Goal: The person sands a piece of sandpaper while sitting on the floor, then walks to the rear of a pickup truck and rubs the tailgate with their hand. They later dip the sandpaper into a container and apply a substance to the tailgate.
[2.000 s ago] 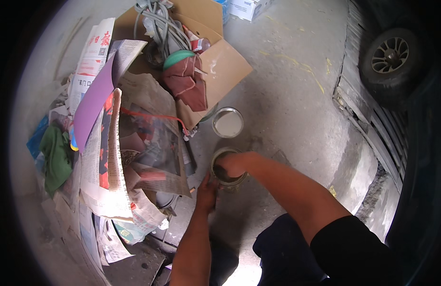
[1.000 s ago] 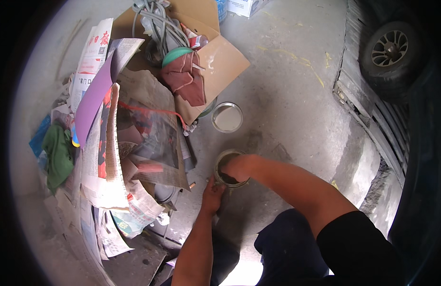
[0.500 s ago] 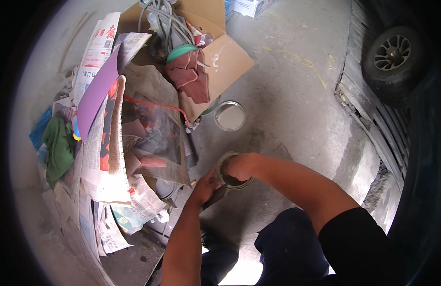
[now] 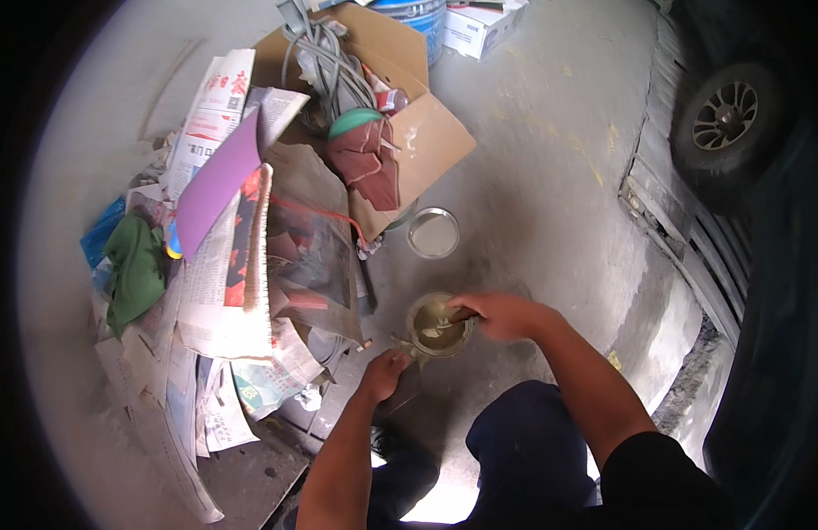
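Note:
An open round tin (image 4: 417, 343) stands on the floor in front of me, with a yellowish-grey paste inside. My right hand (image 4: 502, 316) is closed round the dark handle of a putty knife (image 4: 463, 314), whose paste-smeared end dips into the tin. At the tin's near left side, my left hand (image 4: 385, 374) grips a flat grey plate-like tool (image 4: 403, 396). Paste clings to its edge by the tin's rim; its outline partly blends into the floor.
Beyond the tin lies a round lid (image 4: 433, 233). A cardboard box (image 4: 431, 146) holds grey cable and a reddish-brown cloth (image 4: 366, 163). Newspapers (image 4: 216, 309) and a green cloth (image 4: 135, 272) are heaped at left. A wheel (image 4: 725, 117) stands at far right beside metal slats.
My right hand has risen out of the tin and moved right, exposing the paste and the putty knife. My left hand is slightly lower. The whole view has shifted a little.

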A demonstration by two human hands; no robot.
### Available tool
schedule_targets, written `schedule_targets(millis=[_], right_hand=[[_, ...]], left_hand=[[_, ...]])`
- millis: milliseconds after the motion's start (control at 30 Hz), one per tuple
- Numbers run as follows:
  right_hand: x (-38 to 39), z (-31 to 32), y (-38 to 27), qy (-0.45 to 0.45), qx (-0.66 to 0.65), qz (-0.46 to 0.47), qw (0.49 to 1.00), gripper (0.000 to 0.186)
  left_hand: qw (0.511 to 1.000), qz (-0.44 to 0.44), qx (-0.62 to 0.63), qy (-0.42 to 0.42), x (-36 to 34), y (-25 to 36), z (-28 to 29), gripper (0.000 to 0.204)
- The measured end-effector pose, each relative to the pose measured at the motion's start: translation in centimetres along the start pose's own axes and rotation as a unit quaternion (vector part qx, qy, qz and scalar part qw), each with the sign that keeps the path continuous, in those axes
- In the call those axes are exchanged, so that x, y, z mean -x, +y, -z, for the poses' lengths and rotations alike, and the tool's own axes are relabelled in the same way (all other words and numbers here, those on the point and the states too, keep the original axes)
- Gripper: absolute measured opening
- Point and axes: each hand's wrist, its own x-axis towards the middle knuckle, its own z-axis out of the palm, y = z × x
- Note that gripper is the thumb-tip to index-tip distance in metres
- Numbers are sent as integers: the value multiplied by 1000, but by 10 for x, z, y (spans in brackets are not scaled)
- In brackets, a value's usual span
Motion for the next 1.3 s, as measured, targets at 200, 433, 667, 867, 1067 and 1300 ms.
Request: schedule_targets(millis=[200, 433, 667, 867, 1067, 1300], right_hand=[[54, 20, -37, 94, -225, 0, 970, 54], [88, 30, -100, 199, -448, 127, 862, 51], [91, 16, -157, 207, -389, 373, 817, 46], [92, 9, -201, 194, -212, 432, 855, 44], [89, 8, -213, 197, -134, 438, 867, 39], [85, 14, -199, 208, -99, 387, 893, 40]], left_hand=[[993, 88, -61, -49, 30, 73, 27, 36], [963, -55, 243, -107, 85, 173, 79, 47], [859, -218, 450, -114, 136, 227, 97, 46], [834, -256, 482, -89, 157, 240, 117, 43], [865, -309, 393, -46, 170, 239, 137, 39], [905, -293, 305, 43, 177, 251, 138, 35]])
